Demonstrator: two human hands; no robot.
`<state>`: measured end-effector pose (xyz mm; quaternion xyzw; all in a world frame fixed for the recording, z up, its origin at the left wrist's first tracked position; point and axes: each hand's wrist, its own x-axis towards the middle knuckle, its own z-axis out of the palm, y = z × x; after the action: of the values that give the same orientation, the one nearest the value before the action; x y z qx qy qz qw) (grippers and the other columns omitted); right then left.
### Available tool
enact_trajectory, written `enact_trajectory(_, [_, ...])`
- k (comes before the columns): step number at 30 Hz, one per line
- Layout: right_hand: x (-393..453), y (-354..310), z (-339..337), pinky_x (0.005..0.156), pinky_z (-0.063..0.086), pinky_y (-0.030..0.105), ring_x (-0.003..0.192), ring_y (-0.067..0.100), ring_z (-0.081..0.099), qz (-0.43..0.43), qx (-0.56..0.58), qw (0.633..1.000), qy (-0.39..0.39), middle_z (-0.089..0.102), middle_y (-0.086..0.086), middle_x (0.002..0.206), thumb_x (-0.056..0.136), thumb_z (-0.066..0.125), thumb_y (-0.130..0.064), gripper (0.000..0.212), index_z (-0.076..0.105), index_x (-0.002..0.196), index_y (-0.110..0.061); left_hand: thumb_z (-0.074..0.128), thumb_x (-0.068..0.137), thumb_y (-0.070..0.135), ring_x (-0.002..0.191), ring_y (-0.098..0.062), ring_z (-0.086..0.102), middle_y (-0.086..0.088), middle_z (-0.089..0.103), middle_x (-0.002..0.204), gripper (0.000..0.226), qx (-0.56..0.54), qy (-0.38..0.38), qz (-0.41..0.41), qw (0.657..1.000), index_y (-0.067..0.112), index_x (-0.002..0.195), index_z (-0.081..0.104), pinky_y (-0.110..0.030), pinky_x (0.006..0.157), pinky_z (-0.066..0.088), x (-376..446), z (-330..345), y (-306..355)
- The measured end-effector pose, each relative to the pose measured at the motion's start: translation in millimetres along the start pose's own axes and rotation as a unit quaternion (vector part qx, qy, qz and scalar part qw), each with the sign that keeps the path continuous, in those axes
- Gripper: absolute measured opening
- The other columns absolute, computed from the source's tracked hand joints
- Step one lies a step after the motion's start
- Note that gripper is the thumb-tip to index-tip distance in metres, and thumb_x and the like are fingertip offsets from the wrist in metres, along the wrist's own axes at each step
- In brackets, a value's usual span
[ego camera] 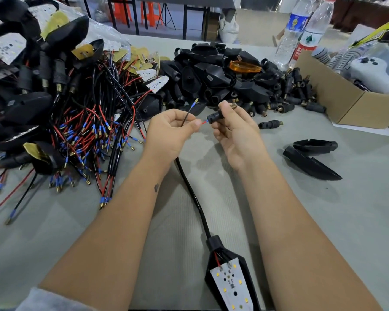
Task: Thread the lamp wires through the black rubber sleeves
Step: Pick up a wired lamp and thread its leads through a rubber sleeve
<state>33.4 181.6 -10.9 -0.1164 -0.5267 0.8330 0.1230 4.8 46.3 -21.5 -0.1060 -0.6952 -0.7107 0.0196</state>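
Note:
My left hand [171, 129] pinches the lamp's two thin wires between thumb and fingers. The red wire [203, 123] points right, its tip at the mouth of a black rubber sleeve [216, 116]. The black wire [189, 112] sticks up with a blue-and-brass terminal at its end. My right hand [236, 129] grips the sleeve, whose threaded brass end [233, 106] shows above my fingers. The wires run down through a black cable [193, 198] to the lamp [230, 279], a black housing with a white LED board, lying on the table between my forearms.
A tangle of wired lamps [61, 104] fills the left of the grey table. Black housings [213, 72] and loose sleeves [292, 95] are heaped behind my hands. One sleeve [270, 124] lies alone, two housings [310, 158] at right, a cardboard box [337, 95] and bottles [301, 30] beyond.

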Motion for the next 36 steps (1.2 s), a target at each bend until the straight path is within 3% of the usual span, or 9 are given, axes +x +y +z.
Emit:
enact_trajectory(4, [-3.7, 2.1, 4.5, 0.061, 0.050, 0.021, 0.065, 0.013, 0.059, 0.004, -0.045, 0.998, -0.045, 0.066, 0.003, 0.076, 0.096, 0.062, -0.014, 0.008, 0.063, 0.099, -0.007, 0.069, 0.088, 0.013, 0.045, 0.003, 0.045, 0.006, 0.059, 0.063, 0.014, 0.004, 0.028, 0.001, 1.000, 0.015, 0.078, 0.060, -0.011, 0.050, 0.036, 1.3, 0.6, -2.9])
enact_trajectory(7, [-4.9, 4.0, 9.5, 0.061, 0.052, 0.020, 0.065, 0.014, 0.059, 0.004, -0.055, 0.997, -0.051, 0.064, 0.007, 0.081, 0.095, 0.062, -0.008, 0.007, 0.063, 0.101, -0.006, 0.056, 0.091, 0.005, 0.050, -0.004, 0.039, 0.010, 0.048, 0.056, 0.020, -0.063, 0.048, -0.054, 0.995, 0.016, 0.074, 0.052, -0.020, 0.052, 0.033, 4.8, 3.5, -3.7])
enact_trajectory(11, [-4.0, 4.4, 9.2, 0.059, 0.051, 0.020, 0.063, 0.013, 0.059, 0.010, -0.046, 0.998, -0.044, 0.065, 0.007, 0.080, 0.095, 0.061, -0.007, 0.003, 0.063, 0.097, -0.007, 0.038, 0.091, -0.011, 0.059, -0.006, 0.053, -0.001, 0.055, 0.075, 0.029, -0.106, 0.066, -0.095, 0.988, 0.012, 0.080, 0.053, -0.023, 0.065, 0.050, 6.0, 9.5, -1.3])
enact_trajectory(16, [-1.2, 2.6, 3.5, 0.056, 0.047, 0.019, 0.059, 0.010, 0.056, -0.006, -0.030, 0.999, -0.014, 0.062, 0.005, 0.075, 0.091, 0.065, -0.004, 0.004, 0.065, 0.091, -0.008, 0.052, 0.091, -0.014, 0.075, -0.010, 0.070, -0.015, 0.058, 0.095, 0.024, -0.093, 0.053, -0.043, 0.993, 0.009, 0.085, 0.053, -0.019, 0.070, 0.056, -0.2, 8.6, -1.7])
enact_trajectory(20, [0.1, 5.3, 4.4, 0.053, 0.040, 0.017, 0.055, 0.007, 0.047, -0.010, -0.070, 0.997, -0.013, 0.059, 0.001, 0.068, 0.090, 0.070, -0.011, 0.010, 0.067, 0.080, -0.011, 0.066, 0.085, -0.007, 0.096, -0.029, 0.070, -0.026, 0.063, 0.110, 0.024, -0.040, 0.062, -0.031, 0.997, 0.014, 0.084, 0.054, -0.036, 0.087, 0.057, -1.8, 6.6, -3.8])
enact_trajectory(23, [0.0, 7.4, 5.3, 0.053, 0.038, 0.017, 0.055, 0.006, 0.043, -0.014, -0.101, 0.995, -0.011, 0.060, 0.002, 0.073, 0.090, 0.071, -0.019, 0.015, 0.067, 0.075, -0.014, 0.062, 0.088, -0.007, 0.080, -0.019, 0.071, -0.017, 0.066, 0.089, 0.026, -0.037, 0.054, -0.032, 0.997, 0.016, 0.083, 0.051, -0.033, 0.083, 0.058, -3.6, 7.3, -3.6])
enact_trajectory(28, [0.0, 8.9, 5.7, 0.053, 0.037, 0.018, 0.055, 0.007, 0.040, -0.025, -0.103, 0.994, 0.004, 0.056, 0.003, 0.072, 0.089, 0.072, -0.024, 0.019, 0.065, 0.074, -0.015, 0.069, 0.087, 0.007, 0.075, -0.017, 0.059, -0.002, 0.058, 0.082, 0.023, 0.063, 0.047, -0.023, 0.997, 0.021, 0.082, 0.051, -0.034, 0.063, 0.060, -4.5, 9.6, -2.4])
enact_trajectory(33, [1.1, 7.7, 3.8, 0.049, 0.036, 0.017, 0.052, 0.006, 0.040, -0.028, -0.091, 0.995, 0.030, 0.058, -0.009, 0.059, 0.092, 0.070, -0.030, 0.022, 0.068, 0.083, -0.011, 0.076, 0.082, 0.024, 0.064, -0.019, 0.057, -0.004, 0.064, 0.072, 0.018, 0.117, 0.072, -0.037, 0.990, 0.018, 0.078, 0.059, -0.046, 0.075, 0.057, -5.2, 10.2, 1.6])
enact_trajectory(36, [1.6, 7.6, 3.6, 0.047, 0.035, 0.017, 0.051, 0.007, 0.039, -0.023, -0.079, 0.996, 0.043, 0.057, -0.005, 0.064, 0.092, 0.069, -0.031, 0.023, 0.066, 0.087, -0.008, 0.071, 0.084, 0.017, 0.062, -0.015, 0.055, 0.002, 0.064, 0.070, 0.013, 0.131, 0.055, -0.041, 0.989, 0.021, 0.077, 0.061, -0.044, 0.074, 0.055, -6.7, 11.7, 4.8])
